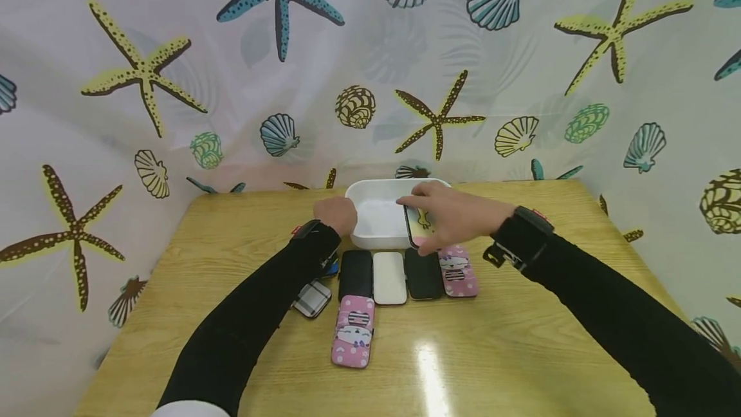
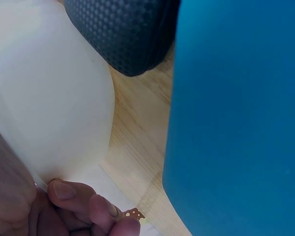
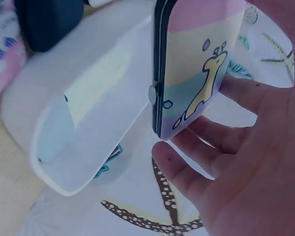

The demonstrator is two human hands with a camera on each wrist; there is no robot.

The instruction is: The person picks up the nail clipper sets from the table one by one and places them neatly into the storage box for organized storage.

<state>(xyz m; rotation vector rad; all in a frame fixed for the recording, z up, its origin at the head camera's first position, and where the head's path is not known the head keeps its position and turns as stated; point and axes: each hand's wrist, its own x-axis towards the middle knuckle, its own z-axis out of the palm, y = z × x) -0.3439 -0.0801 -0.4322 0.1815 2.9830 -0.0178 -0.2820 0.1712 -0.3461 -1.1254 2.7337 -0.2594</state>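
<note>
My right hand (image 1: 454,212) grips a slim case (image 3: 196,73) with pastel stripes, a giraffe drawing and a small clasp on its edge. It holds the case upright over the right part of a white plastic bin (image 1: 379,235). In the right wrist view, the bin's inside shows beside the case. My left hand (image 1: 337,213) holds the bin's left rim, its thumb and curled fingers at the edge in the left wrist view. The right hand's thumb is mostly out of view in the right wrist view.
Before the bin lie a black case (image 1: 356,275), a white case (image 1: 390,278), another black case (image 1: 424,274) and a pink cat case (image 1: 460,273). Nearer lies a second pink case (image 1: 352,333). A plaid case (image 1: 313,299) and a blue case (image 1: 332,268) lie partly behind the left arm.
</note>
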